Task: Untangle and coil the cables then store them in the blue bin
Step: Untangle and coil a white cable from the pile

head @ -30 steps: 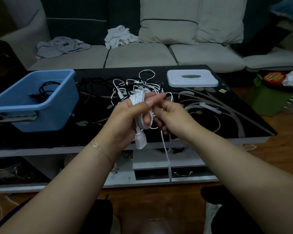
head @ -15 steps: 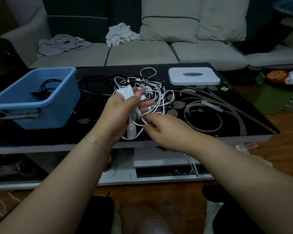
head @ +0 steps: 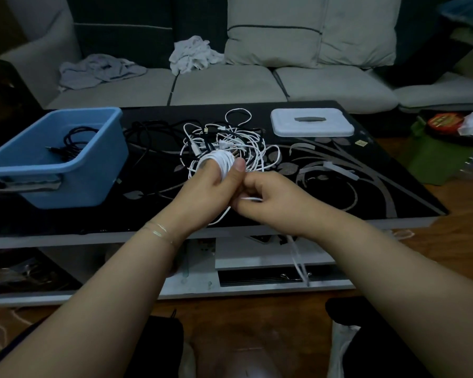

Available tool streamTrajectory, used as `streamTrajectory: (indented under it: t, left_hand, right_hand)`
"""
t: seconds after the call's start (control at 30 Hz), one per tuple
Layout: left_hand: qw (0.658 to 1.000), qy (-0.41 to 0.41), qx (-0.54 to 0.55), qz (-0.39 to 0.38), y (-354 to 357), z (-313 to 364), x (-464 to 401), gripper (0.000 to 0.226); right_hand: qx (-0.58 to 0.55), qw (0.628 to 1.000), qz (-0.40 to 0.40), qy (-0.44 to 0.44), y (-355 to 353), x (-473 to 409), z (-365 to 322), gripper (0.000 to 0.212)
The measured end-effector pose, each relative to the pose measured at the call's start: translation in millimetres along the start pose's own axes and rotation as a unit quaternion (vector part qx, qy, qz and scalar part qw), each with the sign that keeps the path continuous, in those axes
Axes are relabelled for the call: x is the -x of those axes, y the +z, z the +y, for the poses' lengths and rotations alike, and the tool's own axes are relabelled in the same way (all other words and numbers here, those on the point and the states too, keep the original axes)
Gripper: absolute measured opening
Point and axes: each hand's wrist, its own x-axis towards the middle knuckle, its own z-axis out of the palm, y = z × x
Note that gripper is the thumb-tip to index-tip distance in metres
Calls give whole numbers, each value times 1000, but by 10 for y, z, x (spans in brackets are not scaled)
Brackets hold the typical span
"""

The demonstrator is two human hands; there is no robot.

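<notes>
My left hand (head: 202,192) holds a white cable (head: 221,160) wound in several loops round its fingers, thumb pressed against the coil. My right hand (head: 268,196) is right next to it and pinches the loose run of the same cable, whose tail hangs below the table edge. Behind the hands lies a tangle of white cables (head: 238,140) on the black table, with black cables (head: 150,132) to its left. The blue bin (head: 66,170) stands at the table's left and holds a coiled black cable (head: 71,144).
A white lid (head: 311,122) lies at the back right of the black glass table (head: 366,181). A grey sofa with cushions and crumpled cloths (head: 191,54) runs behind. A green bag (head: 437,162) and packets sit on the floor to the right. Shelves lie under the table.
My right hand has come up from under the coil to the left hand's side, laying another turn of white cable. The hanging tail has shortened and swung right.
</notes>
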Motion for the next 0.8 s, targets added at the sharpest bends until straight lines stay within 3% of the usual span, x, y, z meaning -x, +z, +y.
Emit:
streamTrajectory:
  t: [0.1,0.23,0.33,0.43,0.57,0.67,0.8]
  left_hand:
    - [994,14,84,-64,19,158,73,57]
    - [987,8,98,-127,-10,118,41,85]
    - [983,-5,142,-114,-26,148,17,58]
    - [983,-7,162,-88,4,169,-4,62]
    - [979,-16,194,-66,31,154,1,52]
    - [973,-23,223,-61,47,163,17,67]
    - [967,-86,228,-70,41,204,29,79]
  right_hand:
    - [-71,997,12,-21,-2,-6,-12,18]
    - [-117,993,19,-24,-1,-1,-8,21]
    - [-120,992,28,-31,-26,9,-18,31]
    - [-118,992,20,-26,-37,20,-40,26]
    - [-11,998,37,-49,-54,16,-36,21]
    - [108,990,76,-51,-93,8,-50,25]
    - [134,979,152,-39,-217,9,-89,17]
